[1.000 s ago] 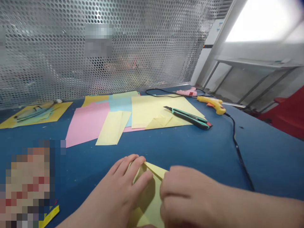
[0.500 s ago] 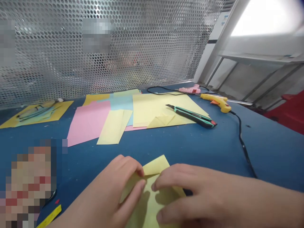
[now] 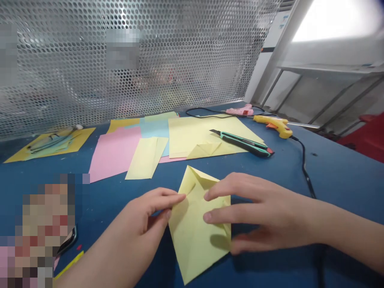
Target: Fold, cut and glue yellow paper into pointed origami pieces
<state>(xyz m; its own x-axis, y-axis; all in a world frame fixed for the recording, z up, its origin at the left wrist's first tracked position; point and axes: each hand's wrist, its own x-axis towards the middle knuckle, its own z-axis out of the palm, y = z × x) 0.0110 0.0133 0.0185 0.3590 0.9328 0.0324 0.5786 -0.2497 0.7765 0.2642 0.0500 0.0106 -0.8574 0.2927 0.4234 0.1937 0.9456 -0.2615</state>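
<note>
1. Currently, the left hand pinches the yellow paper by its left side, toward the blue table's near edge.
2. The right hand, fingers spread, hangs over its right side.

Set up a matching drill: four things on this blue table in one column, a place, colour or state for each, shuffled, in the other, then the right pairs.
Things:
1. knife
2. folded paper
3. nearer glue gun
4. pink sheet

Descriptions:
A. partly under a narrow pale-yellow piece
B. yellow, with an orange trigger
C. blade out, lying across a large pale-yellow sheet
D. left hand at one edge, right hand over the other

Pairs: 1-C, 2-D, 3-B, 4-A
</note>
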